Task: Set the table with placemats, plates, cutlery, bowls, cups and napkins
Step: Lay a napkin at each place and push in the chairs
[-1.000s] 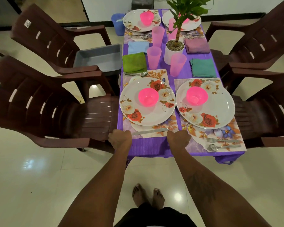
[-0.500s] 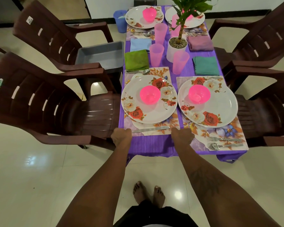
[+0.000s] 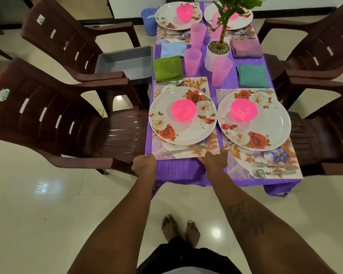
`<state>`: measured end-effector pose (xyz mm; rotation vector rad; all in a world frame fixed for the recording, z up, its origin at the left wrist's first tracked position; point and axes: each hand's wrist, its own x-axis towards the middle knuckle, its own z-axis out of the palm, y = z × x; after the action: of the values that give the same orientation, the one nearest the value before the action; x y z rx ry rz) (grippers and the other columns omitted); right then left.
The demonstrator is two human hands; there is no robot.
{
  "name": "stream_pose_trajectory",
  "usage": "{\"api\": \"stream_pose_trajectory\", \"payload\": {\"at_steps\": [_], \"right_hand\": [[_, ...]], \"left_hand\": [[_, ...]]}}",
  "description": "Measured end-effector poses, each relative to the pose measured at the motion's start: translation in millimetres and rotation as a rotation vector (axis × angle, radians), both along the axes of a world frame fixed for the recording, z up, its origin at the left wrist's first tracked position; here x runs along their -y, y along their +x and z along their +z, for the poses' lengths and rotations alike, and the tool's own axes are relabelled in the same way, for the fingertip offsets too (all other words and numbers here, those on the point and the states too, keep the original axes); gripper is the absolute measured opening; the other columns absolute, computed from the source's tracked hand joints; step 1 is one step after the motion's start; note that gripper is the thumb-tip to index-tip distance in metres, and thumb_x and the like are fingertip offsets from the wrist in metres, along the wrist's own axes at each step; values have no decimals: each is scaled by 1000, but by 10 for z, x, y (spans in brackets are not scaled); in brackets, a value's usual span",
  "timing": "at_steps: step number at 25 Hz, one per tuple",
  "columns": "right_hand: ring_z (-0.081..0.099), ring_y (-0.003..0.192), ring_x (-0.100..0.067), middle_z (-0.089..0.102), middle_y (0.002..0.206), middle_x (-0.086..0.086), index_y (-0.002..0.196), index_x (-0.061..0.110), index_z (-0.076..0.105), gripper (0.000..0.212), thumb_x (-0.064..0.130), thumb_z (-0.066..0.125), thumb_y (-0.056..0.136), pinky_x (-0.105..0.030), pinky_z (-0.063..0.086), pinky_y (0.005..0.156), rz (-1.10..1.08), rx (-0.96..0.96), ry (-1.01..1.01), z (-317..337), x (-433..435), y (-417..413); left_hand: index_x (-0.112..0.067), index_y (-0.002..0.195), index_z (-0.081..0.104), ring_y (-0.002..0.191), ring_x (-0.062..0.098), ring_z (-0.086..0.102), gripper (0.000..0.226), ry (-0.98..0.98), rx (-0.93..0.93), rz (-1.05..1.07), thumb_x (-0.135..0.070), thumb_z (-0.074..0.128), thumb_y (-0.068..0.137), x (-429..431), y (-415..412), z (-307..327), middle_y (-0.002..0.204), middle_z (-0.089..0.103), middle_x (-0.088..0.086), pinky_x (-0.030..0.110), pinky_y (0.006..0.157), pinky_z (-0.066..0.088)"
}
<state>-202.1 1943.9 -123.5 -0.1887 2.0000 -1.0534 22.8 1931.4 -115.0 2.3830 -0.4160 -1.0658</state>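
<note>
Our left hand is curled at the near-left corner of the floral rectangular placemat, and we cannot tell its hold under the knuckles. Our right hand pinches the near-right corner. The placemat lies near-left on the purple-clothed surface, bearing a white rose-printed plate, a pink plastic bowl and a steel knife. We judge both corners should move evenly, flat and slow, so nothing slides.

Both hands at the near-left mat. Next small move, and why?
Probably slide the near-left floral placemat slightly towards the person. The left hand and right hand sit at its near corners. Its near edge lies farther from the end of the purple-clothed table than the neighbouring floral placemat does, so the two settings look unaligned.
</note>
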Motion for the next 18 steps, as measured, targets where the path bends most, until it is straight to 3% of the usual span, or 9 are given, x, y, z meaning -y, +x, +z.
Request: {"api": "stream_pose_trajectory", "payload": {"at_steps": [4, 7, 9, 13, 18], "right_hand": [[72, 94, -29, 60, 118, -4, 133, 25, 51, 61, 4, 79, 84, -46, 66, 73, 21, 28, -3, -8, 19, -87], [76, 80, -29, 63, 106, -4, 126, 26, 47, 50, 7, 75, 89, -41, 66, 71, 87, -10, 2, -9, -13, -102], [76, 83, -32, 65, 107, -7, 129, 22, 46, 48, 14, 74, 90, -45, 65, 74, 155, -82, 3, -61, -48, -104], [74, 87, -26, 68, 109, -6, 131, 16, 51, 46, 29, 72, 93, -43, 65, 78, 274, -211, 53, -92, -179, -102], [71, 99, -29, 72, 112, -7, 128, 13, 62, 40, 31, 64, 93, -47, 61, 89, 348, -296, 80, -127, -340, -135]], "left_hand": [[-11, 99, 61, 64, 18, 74, 30, -68, -113, 191, -36, 75, 90, -58, -83, -19, 89, 69, 6, 36, 65, 66], [-11, 99, 63, 77, 19, 74, 38, -114, -247, 236, -37, 82, 78, -39, -69, -122, 90, 70, 4, 38, 74, 64], [-7, 99, 63, 83, 19, 71, 27, -114, -343, 172, -18, 79, 82, -45, -26, -144, 90, 68, 5, 39, 82, 63], [-10, 97, 67, 74, 25, 75, 34, -39, -179, 190, -19, 89, 73, -37, 75, -207, 89, 72, 9, 37, 69, 65], [-6, 100, 67, 75, 26, 75, 39, 1, -94, 128, -20, 90, 72, -117, 141, -223, 88, 72, 11, 37, 71, 64]]}}
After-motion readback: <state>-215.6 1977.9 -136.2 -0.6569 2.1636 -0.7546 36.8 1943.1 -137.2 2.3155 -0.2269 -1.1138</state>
